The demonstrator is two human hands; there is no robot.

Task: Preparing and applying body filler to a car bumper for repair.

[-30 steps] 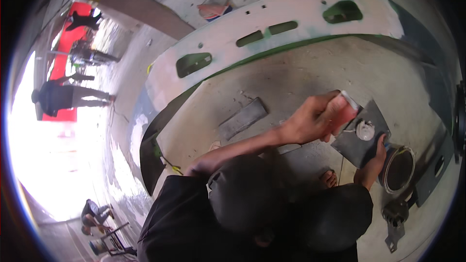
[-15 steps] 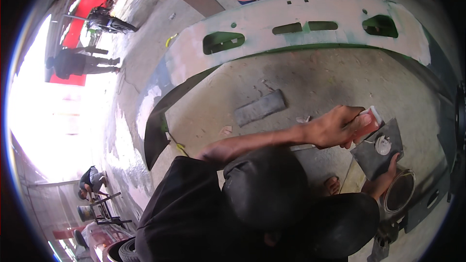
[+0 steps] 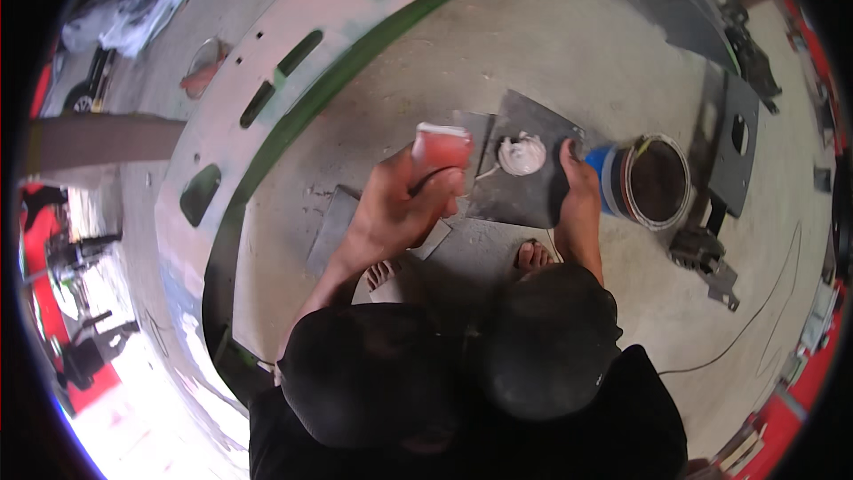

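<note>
My left hand (image 3: 400, 209) is closed on a small red spreader (image 3: 442, 147) with white paste along its edge. It is just left of a dark square plate (image 3: 508, 204), which my right hand (image 3: 579, 191) grips by its right edge. A blob of white paste (image 3: 522, 154) lies on the plate, with a thin stick poking out to its lower left. Other grey plates (image 3: 329, 236) lie on the concrete beneath and beside my left hand.
A large curved primed bumper (image 3: 311, 9) arches around me. At my right are a can (image 3: 657, 178), a dark panel (image 3: 729, 116), a black bracket (image 3: 693, 258) and a cable. A beam (image 3: 107, 138), a bucket (image 3: 204, 67) and plastic sheeting (image 3: 142, 4) are beyond the bumper.
My view has swung, shifting the bumper toward the upper left and both hands toward the picture's middle. The spreader and plate remain in my hands; the spreader's white edge is now turned upward.
</note>
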